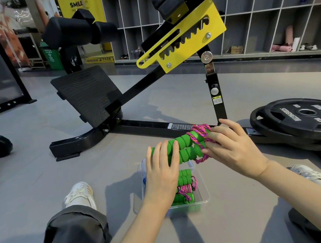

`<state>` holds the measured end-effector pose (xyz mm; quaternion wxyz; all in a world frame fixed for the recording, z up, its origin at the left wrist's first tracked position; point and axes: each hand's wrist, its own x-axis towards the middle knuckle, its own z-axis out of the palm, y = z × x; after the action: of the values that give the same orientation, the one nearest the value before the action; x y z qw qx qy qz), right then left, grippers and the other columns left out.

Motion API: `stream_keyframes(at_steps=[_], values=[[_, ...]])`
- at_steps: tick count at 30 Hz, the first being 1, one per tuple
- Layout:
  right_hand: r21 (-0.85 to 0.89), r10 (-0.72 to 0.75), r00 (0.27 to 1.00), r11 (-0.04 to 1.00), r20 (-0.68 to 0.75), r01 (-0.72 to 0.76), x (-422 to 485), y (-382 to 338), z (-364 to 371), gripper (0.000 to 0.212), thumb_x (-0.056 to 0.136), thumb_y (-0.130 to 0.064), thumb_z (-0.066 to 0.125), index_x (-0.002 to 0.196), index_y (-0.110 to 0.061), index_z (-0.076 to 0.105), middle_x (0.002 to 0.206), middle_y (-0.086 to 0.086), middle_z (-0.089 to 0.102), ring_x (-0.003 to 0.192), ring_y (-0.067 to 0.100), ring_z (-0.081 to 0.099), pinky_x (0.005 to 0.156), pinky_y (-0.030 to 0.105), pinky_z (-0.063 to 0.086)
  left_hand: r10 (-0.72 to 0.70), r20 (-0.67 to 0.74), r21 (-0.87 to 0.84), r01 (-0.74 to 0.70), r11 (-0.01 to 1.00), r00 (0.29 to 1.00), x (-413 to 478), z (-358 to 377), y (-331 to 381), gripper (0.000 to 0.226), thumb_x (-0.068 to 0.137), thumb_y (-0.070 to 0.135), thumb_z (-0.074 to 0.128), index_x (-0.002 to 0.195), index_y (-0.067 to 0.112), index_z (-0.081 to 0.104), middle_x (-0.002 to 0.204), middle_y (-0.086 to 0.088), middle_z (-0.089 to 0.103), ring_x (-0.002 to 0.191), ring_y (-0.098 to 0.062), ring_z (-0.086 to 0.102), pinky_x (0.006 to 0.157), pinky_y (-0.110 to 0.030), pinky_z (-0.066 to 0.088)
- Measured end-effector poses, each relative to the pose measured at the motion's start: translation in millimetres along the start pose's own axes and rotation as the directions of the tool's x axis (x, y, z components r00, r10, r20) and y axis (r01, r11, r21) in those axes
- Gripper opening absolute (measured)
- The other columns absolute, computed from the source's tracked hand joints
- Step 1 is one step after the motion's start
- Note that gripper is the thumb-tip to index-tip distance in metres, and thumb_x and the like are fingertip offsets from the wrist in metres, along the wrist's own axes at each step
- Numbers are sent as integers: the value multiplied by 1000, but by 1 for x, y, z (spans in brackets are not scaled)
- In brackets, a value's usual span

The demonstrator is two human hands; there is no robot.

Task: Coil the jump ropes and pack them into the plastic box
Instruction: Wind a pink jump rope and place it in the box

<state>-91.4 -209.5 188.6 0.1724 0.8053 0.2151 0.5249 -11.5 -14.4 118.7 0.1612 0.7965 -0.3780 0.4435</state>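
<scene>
Head view, looking down at the floor between our legs. We've got one jump rope (pixel 185 148) in the air: its two green foam handles sit side by side and the pink cord (pixel 198 135) is wound around their far end. Our left hand (pixel 163 161) is wrapped over the near end of the handles and gripping them. Our right hand (pixel 233 149) has its fingers curled onto the wound cord, pinching it in place. A small loop hangs loose under the handles, so we'd say the wrap isn't quite tucked in yet.

At 6 o'clock from that bundle, directly beneath it, the clear plastic box (pixel 203 184) stands open on the floor. It already holds packed ropes (pixel 183 186), green handles with pink cord around them. It looks like two bundles, but our left arm covers part of them, so no firm count.

So we figure we're well along: finish this wrap, then lower it into the box. No other loose ropes show, just weight plates (pixel 302 124) at 3 o'clock.
</scene>
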Motion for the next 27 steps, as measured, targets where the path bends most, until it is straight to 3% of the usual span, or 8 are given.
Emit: stream_keyframes(at_steps=[5,8,12,14,20,23,27], values=[[27,60,997,998,47,-61,-1,-3,-3,40,84,-46,66,84,-5,67,94,13,67,96,28,55,96,47,43,-18,-11,-6,18,1000,1000,1,-2,0,54,95,-5,2,136,0,38,126,-22,40,120,-37,43,108,-53,30],[31,62,998,998,29,-62,-1,-4,0,36,86,-42,65,88,-6,61,100,14,63,96,29,54,95,45,43,-28,-21,-19,27,999,999,3,-2,1,52,95,-5,7,137,0,37,126,-22,41,121,-37,43,108,-53,30],[97,75,997,993,-16,-73,3,-8,4,26,90,-32,61,97,-8,53,108,11,51,95,29,51,96,42,43,-26,-52,-24,25,999,998,5,0,0,50,89,-9,27,136,0,39,124,-23,46,120,-36,44,107,-53,31],[121,83,996,990,-24,-79,2,-11,6,24,89,-26,62,102,-7,53,106,14,57,96,30,52,98,41,43,-26,-46,-22,26,999,999,4,0,1,48,92,-8,22,135,0,41,123,-23,47,118,-36,45,106,-53,33],[119,76,997,990,-19,-73,-13,-25,15,22,88,-19,64,102,-2,61,100,18,67,105,31,55,101,46,42,15,58,18,-16,1000,998,-6,3,-5,51,90,-11,17,135,-1,40,124,-24,48,117,-37,46,104,-55,37],[136,60,998,989,13,-61,-28,-39,25,19,87,-19,65,90,-1,71,98,17,69,105,29,59,100,45,44,96,157,48,-105,993,983,-22,9,-18,58,77,-15,32,133,-2,41,121,-25,54,115,-38,46,102,-56,40],[179,83,990,978,113,-102,-58,-68,47,22,89,-19,58,89,-3,73,100,16,70,99,30,66,86,44,54,162,339,47,-189,981,927,-43,19,-36,64,68,-10,24,129,-2,41,112,-23,61,111,-36,45,96,-56,46]])
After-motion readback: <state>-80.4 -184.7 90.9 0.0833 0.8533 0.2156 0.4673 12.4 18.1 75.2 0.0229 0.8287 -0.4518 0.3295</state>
